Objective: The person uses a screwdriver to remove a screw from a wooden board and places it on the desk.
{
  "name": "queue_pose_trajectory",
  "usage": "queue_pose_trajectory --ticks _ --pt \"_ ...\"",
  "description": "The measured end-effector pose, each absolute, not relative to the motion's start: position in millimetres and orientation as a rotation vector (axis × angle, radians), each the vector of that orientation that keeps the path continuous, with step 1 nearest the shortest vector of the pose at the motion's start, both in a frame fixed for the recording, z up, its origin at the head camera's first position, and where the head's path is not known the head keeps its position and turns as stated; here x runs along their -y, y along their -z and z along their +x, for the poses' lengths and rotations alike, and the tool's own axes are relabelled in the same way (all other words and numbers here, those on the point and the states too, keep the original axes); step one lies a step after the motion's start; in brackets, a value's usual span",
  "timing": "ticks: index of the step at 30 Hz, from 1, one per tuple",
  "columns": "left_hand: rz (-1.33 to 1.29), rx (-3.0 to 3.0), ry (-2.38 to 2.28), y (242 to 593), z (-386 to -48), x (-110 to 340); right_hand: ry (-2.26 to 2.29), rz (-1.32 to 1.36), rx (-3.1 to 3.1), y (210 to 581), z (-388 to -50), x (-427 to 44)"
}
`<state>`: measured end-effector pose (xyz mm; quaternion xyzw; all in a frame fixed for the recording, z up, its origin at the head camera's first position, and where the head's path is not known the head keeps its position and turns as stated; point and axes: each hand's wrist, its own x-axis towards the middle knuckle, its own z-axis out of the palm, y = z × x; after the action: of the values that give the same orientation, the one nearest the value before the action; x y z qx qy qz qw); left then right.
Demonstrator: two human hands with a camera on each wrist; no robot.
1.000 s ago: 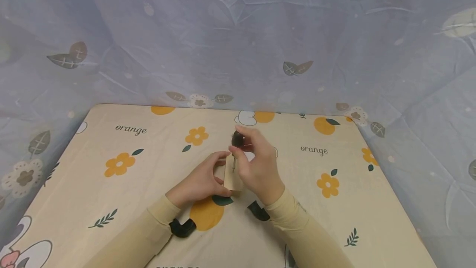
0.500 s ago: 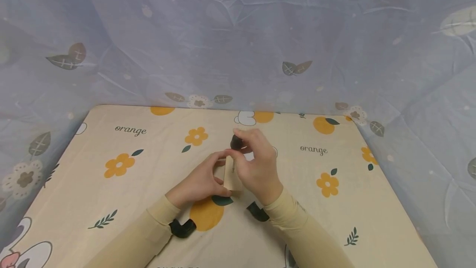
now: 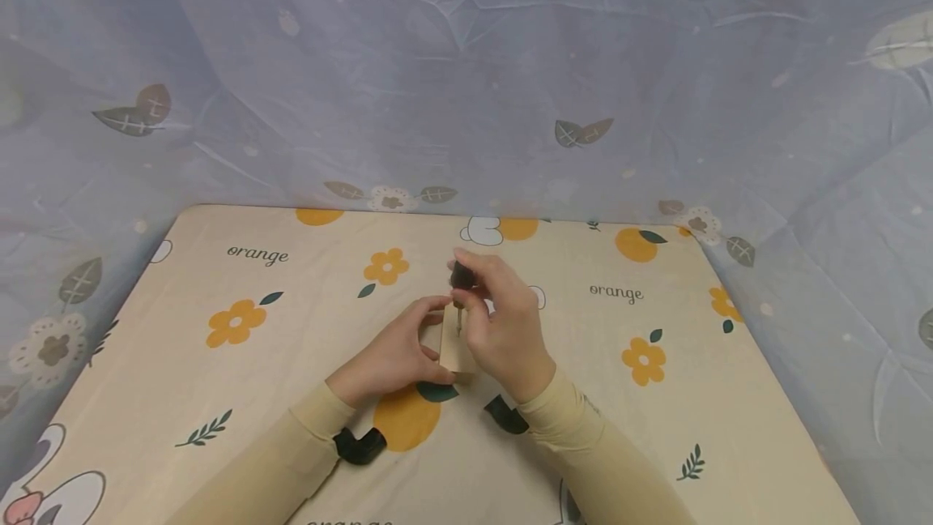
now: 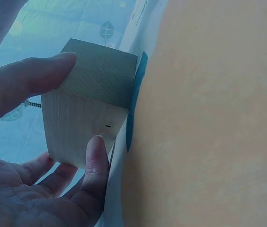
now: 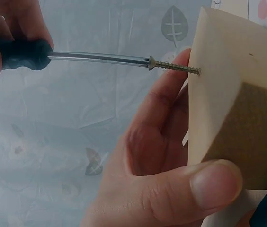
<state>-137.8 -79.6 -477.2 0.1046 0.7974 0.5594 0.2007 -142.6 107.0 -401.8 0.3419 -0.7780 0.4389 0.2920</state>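
A pale wooden block [image 3: 452, 355] stands on the table, and my left hand [image 3: 394, 351] grips its sides with thumb and fingers. In the right wrist view a brass-coloured screw [image 5: 173, 66] juts from the block's upper face, most of its thread exposed. The metal shaft of a screwdriver [image 5: 95, 57] meets the screw's head, roughly in line with it. My right hand [image 3: 510, 330] pinches the dark screwdriver handle from above. The left wrist view shows a small dark slot on the block's side [image 4: 108, 126]; the screw's lower end is hidden inside the wood.
A cream tablecloth [image 3: 291, 306] with orange and flower prints covers the table. Bluish fabric [image 3: 466, 87] hangs behind and at the sides. Black curved pieces [image 3: 360, 446] sit by both wrists.
My right fingers and thumb shift around the screwdriver handle, which dips and tilts slightly; its shaft, mostly covered half a second ago, shows again. My left hand and the block stay put.
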Motion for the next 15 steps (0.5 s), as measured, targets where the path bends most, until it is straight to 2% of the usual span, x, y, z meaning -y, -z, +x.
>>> queue_pose_trajectory --ticks 15 --pt "0.293 -2.214 -1.573 479.4 -138.4 80.4 -1.138 0.881 1.996 405.2 -145.9 -104.7"
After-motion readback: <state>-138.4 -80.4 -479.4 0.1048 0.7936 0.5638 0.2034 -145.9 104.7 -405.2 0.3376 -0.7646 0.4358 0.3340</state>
